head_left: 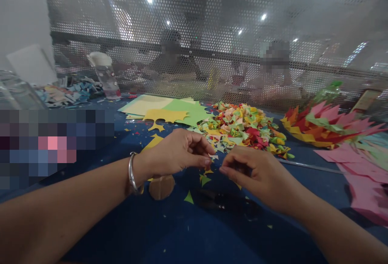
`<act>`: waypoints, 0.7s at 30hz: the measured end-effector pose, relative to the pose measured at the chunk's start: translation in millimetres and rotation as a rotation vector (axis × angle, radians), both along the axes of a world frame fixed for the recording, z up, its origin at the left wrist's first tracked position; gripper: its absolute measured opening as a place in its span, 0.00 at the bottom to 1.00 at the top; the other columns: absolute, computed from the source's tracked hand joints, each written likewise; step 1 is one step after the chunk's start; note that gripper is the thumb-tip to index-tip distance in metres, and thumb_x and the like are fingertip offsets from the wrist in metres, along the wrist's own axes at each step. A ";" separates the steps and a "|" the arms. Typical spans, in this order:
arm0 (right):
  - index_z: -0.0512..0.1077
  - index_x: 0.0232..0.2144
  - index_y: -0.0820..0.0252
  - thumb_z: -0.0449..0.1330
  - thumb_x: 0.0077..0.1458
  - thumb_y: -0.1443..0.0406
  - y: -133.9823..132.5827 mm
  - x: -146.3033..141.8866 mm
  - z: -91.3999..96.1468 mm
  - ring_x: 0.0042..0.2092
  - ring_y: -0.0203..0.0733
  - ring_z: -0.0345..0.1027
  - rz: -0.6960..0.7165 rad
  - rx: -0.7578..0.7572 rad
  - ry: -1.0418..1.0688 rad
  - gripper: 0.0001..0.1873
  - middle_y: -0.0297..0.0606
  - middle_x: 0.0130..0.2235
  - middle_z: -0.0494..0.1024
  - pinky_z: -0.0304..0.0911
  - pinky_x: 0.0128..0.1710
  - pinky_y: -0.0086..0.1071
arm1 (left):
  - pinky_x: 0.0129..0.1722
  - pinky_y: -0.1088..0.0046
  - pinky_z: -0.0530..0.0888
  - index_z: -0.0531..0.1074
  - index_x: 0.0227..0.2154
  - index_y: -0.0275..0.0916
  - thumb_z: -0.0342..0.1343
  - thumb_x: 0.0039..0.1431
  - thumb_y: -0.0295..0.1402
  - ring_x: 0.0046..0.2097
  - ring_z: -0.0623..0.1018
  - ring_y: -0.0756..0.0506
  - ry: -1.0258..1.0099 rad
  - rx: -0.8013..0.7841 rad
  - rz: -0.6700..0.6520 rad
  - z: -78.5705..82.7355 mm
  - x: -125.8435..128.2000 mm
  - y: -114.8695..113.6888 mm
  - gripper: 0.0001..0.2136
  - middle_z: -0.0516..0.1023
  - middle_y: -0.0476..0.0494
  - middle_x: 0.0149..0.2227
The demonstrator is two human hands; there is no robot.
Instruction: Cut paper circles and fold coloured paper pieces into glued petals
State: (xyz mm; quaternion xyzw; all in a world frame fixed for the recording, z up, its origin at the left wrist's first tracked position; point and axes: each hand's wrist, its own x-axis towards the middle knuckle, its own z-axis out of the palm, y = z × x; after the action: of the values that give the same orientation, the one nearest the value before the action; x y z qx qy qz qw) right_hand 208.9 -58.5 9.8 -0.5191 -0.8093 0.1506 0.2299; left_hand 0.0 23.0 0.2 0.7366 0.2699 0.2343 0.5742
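My left hand [178, 151] and my right hand [253, 171] meet over a dark blue table [169, 231], fingertips almost touching. Both hands are pinched closed on something very small between them; I cannot make out what it is. A silver bangle [132, 174] circles my left wrist. Small green and yellow paper scraps [205, 179] lie on the table just below the fingers. A pile of little folded colourful paper pieces [242, 128] sits right behind my hands. Dark scissors [227, 203] lie on the table below my right hand.
Yellow and green paper sheets [163, 108] lie at the back left, some with cut-out shapes. Pink sheets [363, 175] and a spiky red, orange and pink paper bundle [327, 124] are at right. A clear bottle [105, 76] and a perforated screen [212, 34] stand behind; two people sit beyond it.
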 end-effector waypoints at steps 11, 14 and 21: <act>0.71 0.28 0.58 0.58 0.60 0.64 -0.2 2.7 -1.4 0.28 0.34 0.63 -0.019 0.000 0.005 0.08 0.32 0.27 0.71 0.56 0.27 0.29 | 0.38 0.70 0.75 0.75 0.37 0.35 0.65 0.50 0.29 0.34 0.78 0.49 -0.019 -0.031 0.027 -0.9 0.7 -2.2 0.11 0.79 0.47 0.31; 0.70 0.28 0.58 0.59 0.60 0.65 -0.1 2.1 -1.8 0.27 0.34 0.63 -0.021 0.003 0.002 0.08 0.31 0.27 0.71 0.56 0.27 0.28 | 0.39 0.71 0.75 0.75 0.37 0.35 0.66 0.49 0.30 0.35 0.79 0.49 -0.005 -0.028 0.034 -1.2 1.1 -1.3 0.12 0.79 0.47 0.32; 0.70 0.27 0.58 0.58 0.59 0.66 -2.1 1.8 -1.7 0.27 0.34 0.62 -0.014 0.015 -0.024 0.07 0.31 0.26 0.70 0.56 0.27 0.28 | 0.38 0.71 0.76 0.75 0.39 0.34 0.65 0.51 0.29 0.33 0.79 0.50 0.027 -0.129 0.064 3.8 1.5 -4.6 0.12 0.79 0.46 0.30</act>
State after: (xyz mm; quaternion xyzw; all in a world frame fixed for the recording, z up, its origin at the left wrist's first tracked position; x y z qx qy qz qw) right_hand 210.7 -60.6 8.1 -0.5249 -0.8093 0.1370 0.2252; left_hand 1.6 18.4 4.0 0.6920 0.3158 0.2246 0.6091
